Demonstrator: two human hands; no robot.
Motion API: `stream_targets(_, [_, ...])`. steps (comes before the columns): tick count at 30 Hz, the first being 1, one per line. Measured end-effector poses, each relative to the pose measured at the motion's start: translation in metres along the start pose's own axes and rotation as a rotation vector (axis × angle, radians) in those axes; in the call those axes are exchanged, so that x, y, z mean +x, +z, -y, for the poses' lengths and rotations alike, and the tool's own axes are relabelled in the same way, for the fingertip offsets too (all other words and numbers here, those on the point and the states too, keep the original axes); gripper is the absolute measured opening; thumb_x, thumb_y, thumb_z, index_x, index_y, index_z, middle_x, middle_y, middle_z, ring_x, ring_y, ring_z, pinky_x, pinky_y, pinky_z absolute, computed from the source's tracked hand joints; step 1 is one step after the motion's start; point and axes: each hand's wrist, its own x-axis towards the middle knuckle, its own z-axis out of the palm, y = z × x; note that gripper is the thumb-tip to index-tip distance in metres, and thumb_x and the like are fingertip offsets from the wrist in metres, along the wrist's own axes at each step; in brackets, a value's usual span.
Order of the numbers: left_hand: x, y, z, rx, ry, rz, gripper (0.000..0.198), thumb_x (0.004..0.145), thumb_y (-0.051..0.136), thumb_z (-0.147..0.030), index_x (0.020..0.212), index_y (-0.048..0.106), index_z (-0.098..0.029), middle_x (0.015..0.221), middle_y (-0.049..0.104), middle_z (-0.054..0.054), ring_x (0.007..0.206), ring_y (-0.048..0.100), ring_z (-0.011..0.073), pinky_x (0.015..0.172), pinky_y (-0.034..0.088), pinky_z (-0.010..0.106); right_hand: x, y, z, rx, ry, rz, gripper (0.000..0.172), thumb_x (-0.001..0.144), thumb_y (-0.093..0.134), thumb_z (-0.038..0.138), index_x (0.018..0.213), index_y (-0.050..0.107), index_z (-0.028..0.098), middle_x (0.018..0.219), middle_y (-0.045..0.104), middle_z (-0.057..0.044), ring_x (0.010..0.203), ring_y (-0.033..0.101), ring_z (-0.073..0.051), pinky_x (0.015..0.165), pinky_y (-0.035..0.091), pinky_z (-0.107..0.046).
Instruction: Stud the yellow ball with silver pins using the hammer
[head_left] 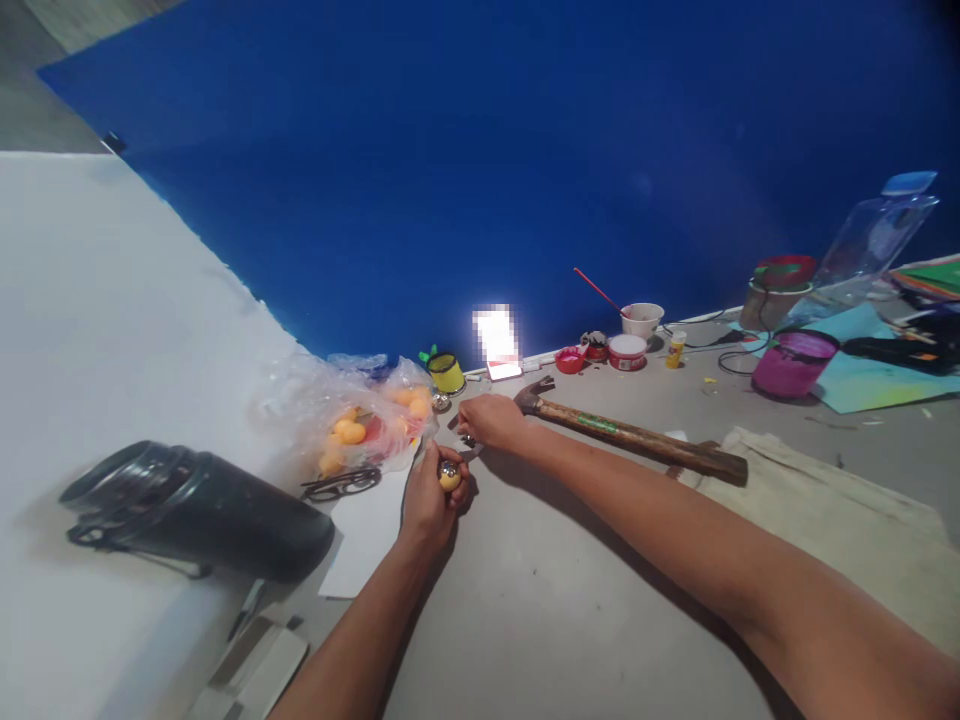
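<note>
My left hand [427,500] is closed around a small round ball [449,475], pale yellow below with a shiny, mirror-like metallic top. Just beyond it, my right hand [489,421] is closed in a pinch, with a small shiny metal piece [469,440] at its fingertips; its exact kind is too small to tell. Close to both hands lies another small shiny silver object [441,403]. A claw hammer [622,432] with a worn wooden handle rests on the table beyond my right forearm, its head near the wrist.
Left are a clear plastic bag [300,400] with orange balls, glasses [341,485], white paper [367,540] and a dark flask [217,505]. A glowing phone [498,340], yellow cup [447,373] and paint pots [627,352] line the blue board. Cloth [832,520] lies right.
</note>
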Motion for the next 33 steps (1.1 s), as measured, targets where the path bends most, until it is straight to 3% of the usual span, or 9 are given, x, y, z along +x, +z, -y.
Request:
stream_targets(3, [0.0,0.0,0.0,0.007,0.003,-0.009,0.046,0.092,0.06,-0.061,0.076,0.056,-0.018,0.058,0.06,0.0,0.035,0.039,0.0061,0.036,0.027,0.018,-0.017,-0.01,-0.003,0.123,0.025,-0.014,0.014,0.093,0.067,0.029,0.098,0.077,0.02,0.104,0.079,-0.006,0.096,0.071,-0.02,0.075,0.047,-0.026])
stream_targets(7, [-0.003,0.003,0.002,0.028,0.046,0.007,0.044,0.092,0.061,-0.059,0.077,0.056,-0.018,0.057,0.06,-0.001,0.035,0.041,0.0066,0.036,0.028,0.018,-0.05,-0.014,-0.009,0.576,0.065,0.09,0.007,0.082,0.076,0.023,0.082,0.074,0.017,0.079,0.075,-0.001,0.071,0.064,-0.012,0.062,0.041,-0.022])
stream_targets(10, [-0.008,0.008,0.005,-0.024,0.006,0.066,0.044,0.092,0.061,-0.06,0.079,0.057,-0.019,0.056,0.057,-0.002,0.034,0.039,0.0071,0.036,0.029,0.019,-0.069,-0.005,-0.015,0.96,0.108,0.156,0.019,0.079,0.08,0.032,0.075,0.072,0.015,0.067,0.069,0.001,0.057,0.054,-0.009,0.053,0.037,-0.021])
stream_targets(14, [-0.011,0.014,0.007,-0.171,-0.122,0.15,0.041,0.092,0.063,-0.057,0.08,0.056,-0.019,0.067,0.062,-0.001,0.037,0.04,0.0068,0.038,0.029,0.019,-0.079,0.014,-0.029,1.312,0.289,0.105,0.038,0.071,0.086,0.047,0.068,0.065,0.015,0.064,0.064,0.001,0.046,0.041,-0.005,0.043,0.029,-0.021])
stream_targets(17, [-0.011,0.014,0.006,-0.246,-0.188,0.203,0.043,0.095,0.059,-0.058,0.079,0.057,-0.018,0.073,0.065,0.002,0.04,0.043,0.0074,0.039,0.03,0.02,-0.079,0.021,-0.037,1.515,0.377,0.09,0.045,0.065,0.091,0.049,0.069,0.062,0.015,0.065,0.062,0.002,0.045,0.039,-0.004,0.041,0.028,-0.019])
stream_targets(23, [-0.011,0.011,0.005,-0.258,-0.244,0.206,0.045,0.096,0.06,-0.056,0.073,0.056,-0.017,0.061,0.057,-0.001,0.037,0.038,0.0056,0.038,0.027,0.018,-0.083,0.017,-0.036,1.629,0.359,0.188,0.043,0.055,0.097,0.034,0.079,0.069,0.013,0.076,0.071,-0.004,0.053,0.047,-0.006,0.045,0.033,-0.018])
stream_targets(33, [-0.013,0.012,0.008,-0.214,-0.237,0.189,0.049,0.096,0.055,-0.062,0.079,0.06,-0.016,0.062,0.06,0.002,0.039,0.043,0.0084,0.039,0.03,0.019,-0.091,0.018,-0.022,1.627,0.276,0.22,0.041,0.059,0.097,0.039,0.083,0.074,0.014,0.081,0.072,-0.003,0.057,0.053,-0.007,0.048,0.041,-0.019])
